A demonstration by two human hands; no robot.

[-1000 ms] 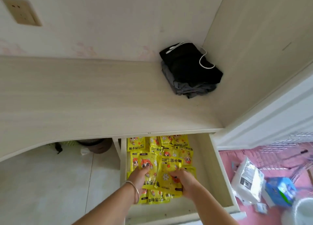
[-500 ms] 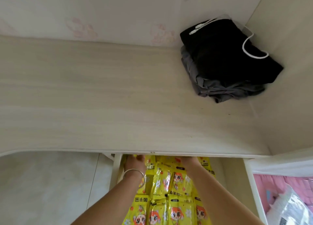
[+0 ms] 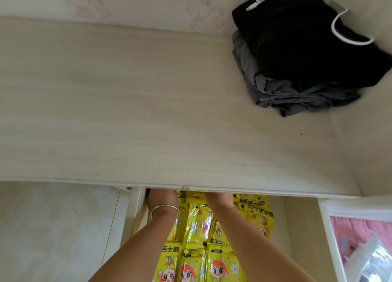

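Several yellow hand-warmer packets [image 3: 197, 224] with cartoon faces fill the open drawer [image 3: 135, 209] under the pale wooden desk top [image 3: 148, 111]. Both my arms reach deep into the drawer over the packets. My left hand [image 3: 162, 198], with a silver bangle [image 3: 164, 209] on the wrist, shows only its back just below the desk edge. Of my right hand [image 3: 216, 198] only the wrist end shows. The desk top hides the fingers of both hands and whatever they touch.
Folded black and grey clothes [image 3: 307, 48] with a white cord lie at the desk's back right corner by the side panel. Pale floor [image 3: 53, 228] lies left of the drawer. A pink mat [image 3: 347, 230] with a plastic bag [image 3: 373, 262] is at the lower right.
My hands have moved from the front packets to the back of the drawer, under the desk top. The view has moved in closer to the desk.
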